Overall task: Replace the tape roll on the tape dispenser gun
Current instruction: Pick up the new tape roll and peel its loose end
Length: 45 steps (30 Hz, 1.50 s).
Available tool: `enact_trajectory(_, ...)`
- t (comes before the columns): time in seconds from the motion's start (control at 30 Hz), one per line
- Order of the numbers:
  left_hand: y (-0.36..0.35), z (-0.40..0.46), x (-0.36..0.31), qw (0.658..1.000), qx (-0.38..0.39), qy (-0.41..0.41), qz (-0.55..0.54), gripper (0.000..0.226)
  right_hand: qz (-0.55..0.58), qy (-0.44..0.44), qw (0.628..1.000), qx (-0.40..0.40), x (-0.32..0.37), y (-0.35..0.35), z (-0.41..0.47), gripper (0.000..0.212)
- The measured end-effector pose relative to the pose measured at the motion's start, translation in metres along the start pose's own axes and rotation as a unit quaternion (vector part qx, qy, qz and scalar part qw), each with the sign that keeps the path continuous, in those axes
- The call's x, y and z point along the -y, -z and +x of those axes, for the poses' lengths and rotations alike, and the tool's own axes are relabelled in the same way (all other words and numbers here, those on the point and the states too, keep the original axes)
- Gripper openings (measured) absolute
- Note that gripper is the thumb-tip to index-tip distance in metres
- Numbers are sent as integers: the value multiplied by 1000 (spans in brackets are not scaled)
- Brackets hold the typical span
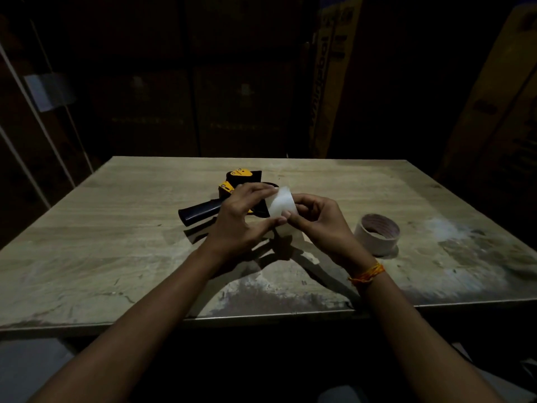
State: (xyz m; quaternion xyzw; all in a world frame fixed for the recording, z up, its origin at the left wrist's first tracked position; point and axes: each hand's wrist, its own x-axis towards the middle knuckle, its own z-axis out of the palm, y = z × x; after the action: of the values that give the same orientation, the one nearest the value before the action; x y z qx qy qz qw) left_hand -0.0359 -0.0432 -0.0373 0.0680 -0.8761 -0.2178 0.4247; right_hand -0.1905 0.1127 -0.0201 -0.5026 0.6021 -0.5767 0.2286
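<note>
A black and yellow tape dispenser gun [229, 187] lies on the wooden table [116, 216], its dark handle pointing left; my hands hide its near part. Above the table in front of it, I hold a pale, whitish tape roll [281, 204] between both hands. My left hand [244, 219] grips the roll from the left, thumb underneath. My right hand [319, 225] pinches the roll's lower right edge with its fingertips. A second, beige tape roll [377, 237] stands flat on the table to the right, apart from my hands.
Stacked cardboard boxes [328, 91] stand in the dark behind the table's far edge. The table's near edge [261, 317] runs just below my forearms. An orange thread band circles my right wrist [366, 275].
</note>
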Motion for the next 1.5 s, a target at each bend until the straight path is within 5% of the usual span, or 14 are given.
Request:
enact_trajectory(0.7, -3, 1, 6, 996, -75, -32, 25, 20, -123, 36, 992, -14, 7, -9, 3, 31)
enact_trajectory(0.93, 1, -1, 1, 998, -8, 0, -54, 55, -57, -27, 994, -92, 11, -5, 5, 31)
enact_trajectory(1.1, -5, -1, -2, 994, -40, 81, -59, 61, -5, -62, 986, -157, 8, -7, 7, 23)
enact_trajectory(1.23, -6, -4, -1, 955, -26, 234, -180, 45, 50, -84, 978, -183, 5, -11, 8, 46)
enact_trajectory(1.5, -5, -3, -5, 860, 9, 339, -383, 42, 47, -85, 979, -178, -9, -19, 8, 41)
